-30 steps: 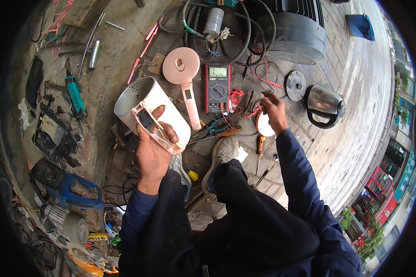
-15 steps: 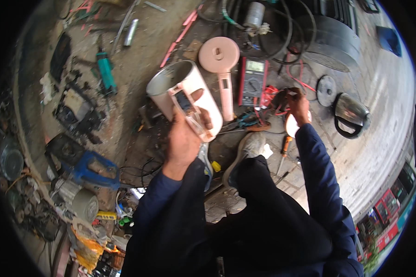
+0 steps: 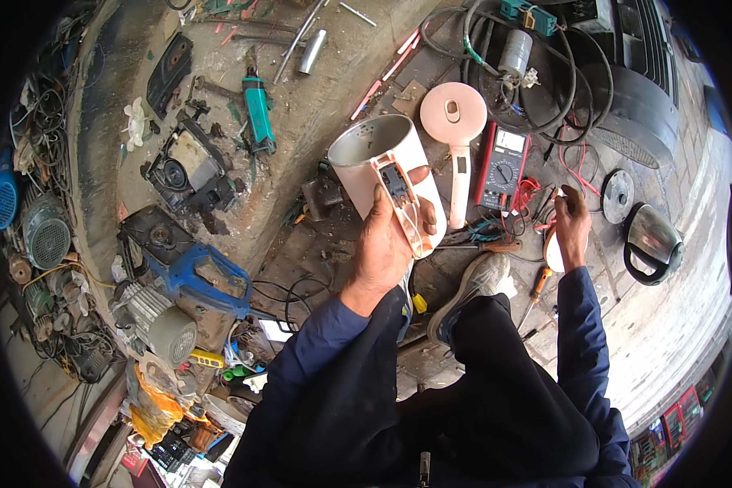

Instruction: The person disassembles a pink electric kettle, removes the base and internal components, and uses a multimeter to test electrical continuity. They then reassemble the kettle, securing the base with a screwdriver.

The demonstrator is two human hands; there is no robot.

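Little has changed: only the view turned left.
The left hand (image 3: pixel 382 248) grips the jug body (image 3: pixel 358 180), left of the multimeter (image 3: pixel 503 171), so its open handle (image 3: pixel 393 182) stays exposed; whether the curled right hand (image 3: pixel 574 224) holds something, I cannot tell.

- Lid piece (image 3: pixel 457 130) placed between canister (image 3: pixel 358 184), left, and multimeter (image 3: pixel 503 169), right.
- Disc (image 3: pixel 618 193) found right of the multimeter; kettle (image 3: pixel 655 232) parked nearer, to its right.
- Screwdriver (image 3: pixel 542 282) laid right of the shoe (image 3: pixel 481 282).
- Motor (image 3: pixel 638 122) set beyond the disc, capacitor (image 3: pixel 516 54) left of it.
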